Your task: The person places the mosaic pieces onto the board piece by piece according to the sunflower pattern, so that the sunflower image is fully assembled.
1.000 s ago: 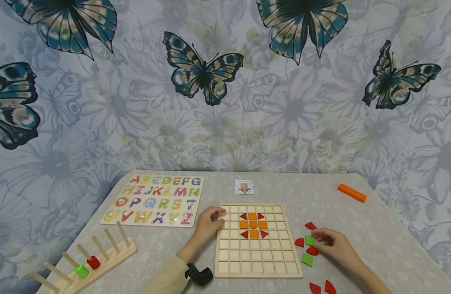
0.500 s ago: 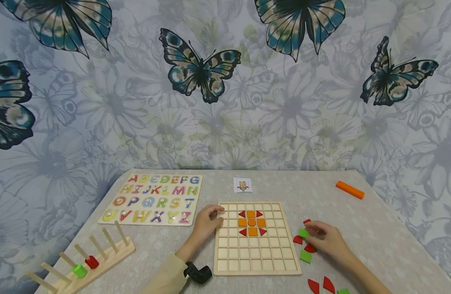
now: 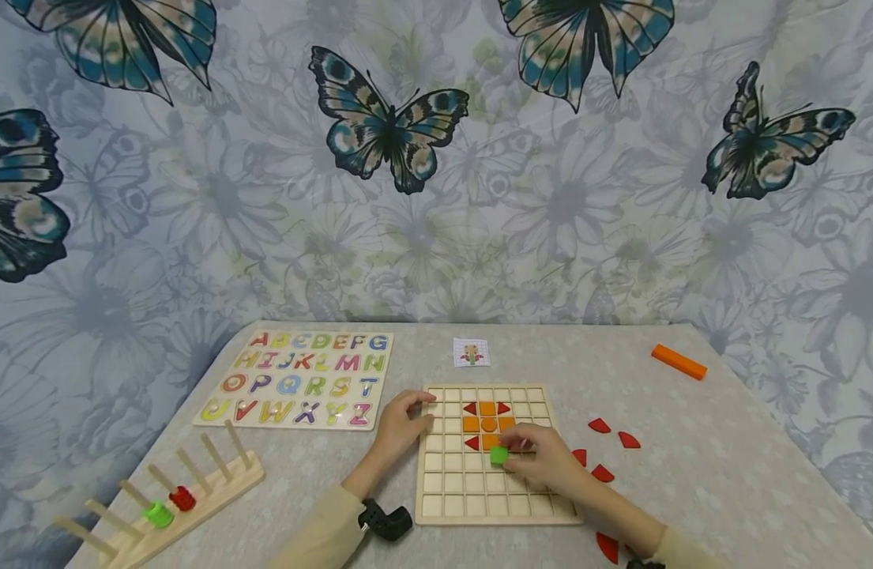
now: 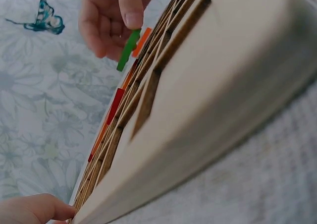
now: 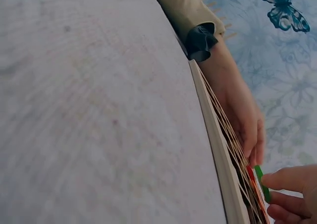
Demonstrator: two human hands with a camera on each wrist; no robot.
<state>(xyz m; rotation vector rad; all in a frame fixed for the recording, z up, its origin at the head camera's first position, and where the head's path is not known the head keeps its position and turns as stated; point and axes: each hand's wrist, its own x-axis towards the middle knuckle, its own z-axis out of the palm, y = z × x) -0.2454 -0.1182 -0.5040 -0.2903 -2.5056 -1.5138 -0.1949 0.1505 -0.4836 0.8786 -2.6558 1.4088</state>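
My right hand [image 3: 546, 457] pinches a green square tile [image 3: 498, 455] between thumb and fingertips, just above the wooden grid board [image 3: 446, 506]. In the left wrist view the green tile [image 4: 128, 50] is tilted over the board, under the thumb. Orange tiles [image 3: 487, 408] and red triangles [image 3: 472, 443] form a pattern in the board's upper cells, around an orange disc [image 3: 489, 424]. The right hand partly covers that pattern. My left hand [image 3: 400, 427] rests at the board's left edge, thumb and fingers touching the rim; the right wrist view also shows this left hand [image 5: 245, 115].
Several red rounded pieces [image 3: 602, 473] lie right of the board, some hidden by the forearm. A small pattern card [image 3: 472, 352] lies behind it. An alphabet board [image 3: 297, 379] and a peg stand [image 3: 187, 514] are on the left; an orange bar [image 3: 679, 362] lies far right.
My right hand has carried a green tile from the loose pieces on the right leftward over the board. A red piece behind the hand is now visible. The left hand keeps its place.
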